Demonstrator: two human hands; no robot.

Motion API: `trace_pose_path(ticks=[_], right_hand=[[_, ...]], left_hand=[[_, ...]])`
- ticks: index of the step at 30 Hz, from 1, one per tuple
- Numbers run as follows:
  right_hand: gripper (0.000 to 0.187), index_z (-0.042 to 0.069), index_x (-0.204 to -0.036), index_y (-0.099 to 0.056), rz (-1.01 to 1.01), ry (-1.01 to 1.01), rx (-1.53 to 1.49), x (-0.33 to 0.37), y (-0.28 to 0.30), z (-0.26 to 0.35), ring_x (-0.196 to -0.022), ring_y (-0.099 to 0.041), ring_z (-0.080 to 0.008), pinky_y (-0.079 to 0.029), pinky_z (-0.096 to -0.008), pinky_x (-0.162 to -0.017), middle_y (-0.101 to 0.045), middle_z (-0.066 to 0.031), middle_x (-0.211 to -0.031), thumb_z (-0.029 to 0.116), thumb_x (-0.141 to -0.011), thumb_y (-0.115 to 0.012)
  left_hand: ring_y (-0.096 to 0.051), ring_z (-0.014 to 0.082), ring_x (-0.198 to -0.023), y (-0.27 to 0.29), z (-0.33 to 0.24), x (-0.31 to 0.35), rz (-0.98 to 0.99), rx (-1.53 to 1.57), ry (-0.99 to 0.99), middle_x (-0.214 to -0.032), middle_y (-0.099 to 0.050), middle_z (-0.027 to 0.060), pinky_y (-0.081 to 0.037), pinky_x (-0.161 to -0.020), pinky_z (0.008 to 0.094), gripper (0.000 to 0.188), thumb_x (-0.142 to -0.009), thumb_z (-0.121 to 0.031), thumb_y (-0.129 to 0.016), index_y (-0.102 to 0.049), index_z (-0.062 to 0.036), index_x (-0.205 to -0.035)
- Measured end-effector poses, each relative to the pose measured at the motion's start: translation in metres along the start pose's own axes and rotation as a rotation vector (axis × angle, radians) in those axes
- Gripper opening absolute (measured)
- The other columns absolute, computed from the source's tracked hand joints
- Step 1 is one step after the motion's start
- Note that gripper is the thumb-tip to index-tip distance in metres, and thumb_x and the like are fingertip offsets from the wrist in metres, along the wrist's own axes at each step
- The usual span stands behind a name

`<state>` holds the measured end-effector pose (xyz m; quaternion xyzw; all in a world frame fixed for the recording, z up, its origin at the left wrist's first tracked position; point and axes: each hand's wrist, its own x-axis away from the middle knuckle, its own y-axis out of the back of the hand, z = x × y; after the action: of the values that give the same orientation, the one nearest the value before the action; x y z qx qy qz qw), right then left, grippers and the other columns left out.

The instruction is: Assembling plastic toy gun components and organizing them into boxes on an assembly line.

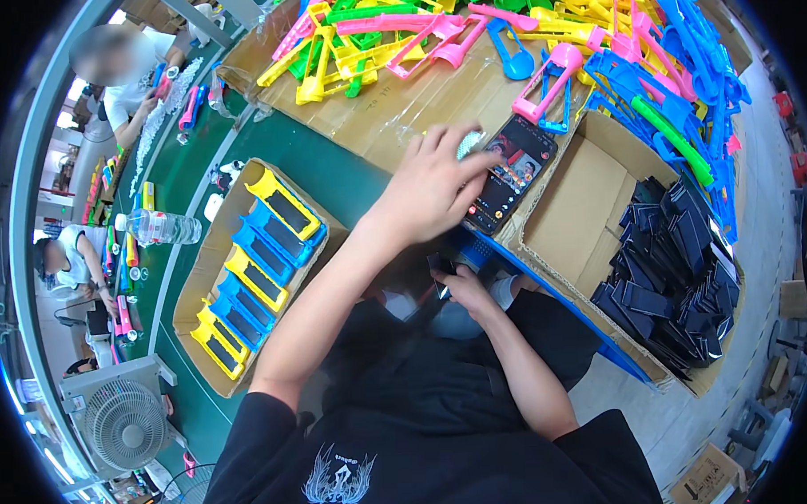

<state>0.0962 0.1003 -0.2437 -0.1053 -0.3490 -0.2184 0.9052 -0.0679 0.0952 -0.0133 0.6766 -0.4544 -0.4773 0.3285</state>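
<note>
My left hand point(437, 187) reaches across to a smartphone point(513, 175) lying at the cardboard's near edge. Its fingers are apart, one of them over the lit screen; I cannot tell if it touches. Lower down, close to my lap, my right hand point(470, 291) grips a small dark flat panel point(441, 270). Similar dark panels point(666, 274) are heaped in an open cardboard box point(569, 212) on the right. To the left, another cardboard box point(203, 305) holds a row of yellow and blue plastic housings point(259, 239), each with a dark panel in it.
Yellow, green, pink and blue plastic parts point(387, 39) are piled on the cardboard sheet point(346, 121) at the far side. A plastic bottle point(164, 227) and a fan point(125, 417) are at left. Two people point(135, 75) work beyond the metal frame point(39, 122).
</note>
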Motion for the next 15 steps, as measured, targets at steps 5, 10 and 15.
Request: trace_pose_path(ticks=[5, 10, 15], right_hand=[[0.043, -0.002, -0.107, -0.066, 0.062, 0.141, -0.054, 0.007, 0.006, 0.013, -0.087, -0.060, -0.0148, -0.047, -0.0315, -0.076, -0.068, -0.0070, -0.093, 0.036, -0.090, -0.073], [0.032, 0.003, -0.092, -0.065, 0.065, 0.147, -0.085, 0.007, 0.003, 0.012, -0.071, -0.054, -0.0075, -0.044, -0.0264, -0.066, -0.062, 0.0012, -0.078, 0.028, -0.083, -0.083], [0.030, 0.006, -0.085, -0.063, 0.046, 0.164, -0.030, 0.009, 0.004, 0.025, -0.066, -0.054, -0.0074, -0.043, -0.0262, -0.060, -0.059, 0.0022, -0.074, 0.024, -0.079, -0.086]], left_hand=[[-0.052, 0.0382, -0.121, -0.030, 0.073, -0.077, -0.440, -0.267, 0.283, -0.130, -0.054, 0.0192, -0.044, -0.100, 0.0488, 0.035, -0.094, -0.023, -0.063, -0.061, -0.0092, -0.126], [-0.059, 0.0347, -0.110, -0.038, 0.156, -0.099, -0.287, -0.383, 0.377, -0.118, -0.059, 0.0152, -0.049, -0.088, 0.0495, 0.029, -0.090, -0.025, -0.065, -0.065, -0.0089, -0.114], [-0.056, 0.0372, -0.117, -0.028, 0.158, -0.101, -0.100, -0.359, 0.416, -0.126, -0.057, 0.0186, -0.047, -0.094, 0.0534, 0.043, -0.087, -0.037, -0.069, -0.064, -0.0090, -0.119]])
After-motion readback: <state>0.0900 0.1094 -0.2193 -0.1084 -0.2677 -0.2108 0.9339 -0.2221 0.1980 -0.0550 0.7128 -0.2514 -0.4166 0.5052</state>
